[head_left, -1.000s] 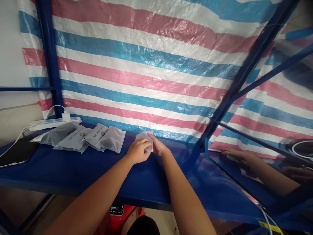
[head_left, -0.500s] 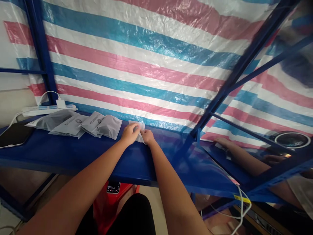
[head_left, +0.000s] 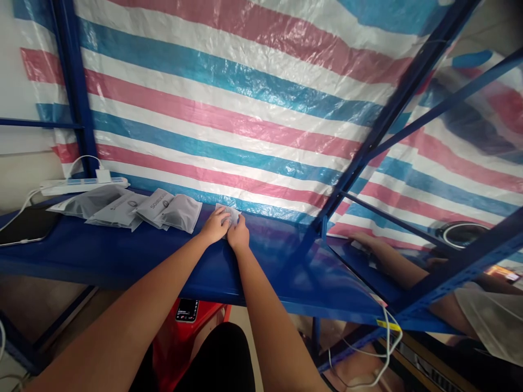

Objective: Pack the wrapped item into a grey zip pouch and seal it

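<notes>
A small translucent plastic bag (head_left: 223, 207) lies on the blue shelf (head_left: 269, 261), mostly covered by my hands. My left hand (head_left: 216, 225) rests on its left part with the fingers bent over it. From the right, my right hand (head_left: 238, 233) grips the bag's edge, thumb and fingers closed together. What is inside the bag cannot be made out. To the left of my hands lie several frosted grey bags, the nearest one a filled bag (head_left: 183, 212) and, beside it, a bag with dark print (head_left: 153, 206).
A white power strip (head_left: 84, 185) with a plugged-in charger stands at the back left, beside a dark tablet (head_left: 28, 226). Below the shelf, a phone (head_left: 187, 310) lies on a red stool (head_left: 208, 321). Past the blue post, another person's arm (head_left: 392, 258) reaches over the neighbouring shelf.
My right hand has shifted left, closer to my left hand, and now covers more of the small bag. The camera view has turned slightly. The other bags lie as before.
</notes>
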Tool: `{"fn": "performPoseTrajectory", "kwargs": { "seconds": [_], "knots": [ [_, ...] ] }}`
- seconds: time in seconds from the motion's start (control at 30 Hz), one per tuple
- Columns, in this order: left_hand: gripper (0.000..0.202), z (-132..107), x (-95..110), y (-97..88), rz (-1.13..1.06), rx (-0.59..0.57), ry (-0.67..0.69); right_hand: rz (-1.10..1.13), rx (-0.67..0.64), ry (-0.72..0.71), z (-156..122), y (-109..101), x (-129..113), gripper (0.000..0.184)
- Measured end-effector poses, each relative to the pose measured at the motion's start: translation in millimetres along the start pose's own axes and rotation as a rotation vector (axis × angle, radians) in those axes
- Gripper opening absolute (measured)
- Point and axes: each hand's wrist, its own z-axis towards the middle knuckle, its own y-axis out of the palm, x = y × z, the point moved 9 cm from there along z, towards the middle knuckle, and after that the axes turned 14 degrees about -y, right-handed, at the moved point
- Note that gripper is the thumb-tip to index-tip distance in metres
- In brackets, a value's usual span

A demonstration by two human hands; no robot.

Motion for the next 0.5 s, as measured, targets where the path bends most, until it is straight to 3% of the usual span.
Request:
{"fn": "performPoseTrajectory", "kwargs": {
  "seconds": [0.2,0.37,0.5],
  "knots": [
    [0.034,2,-2,5.7,0.027,-0.018,0.014,-0.235,0.048,-0.071,8,-6,-9,0.030],
    [0.035,1,-1,8.5,0.077,-0.083,0.013,-0.455,0.050,-0.097,8,-12,-12,0.028],
    [0.039,-7,1,5.3,0.096,-0.104,-0.009,-0.499,0.059,-0.098,10,-15,-8,0.024]
  ]
}}
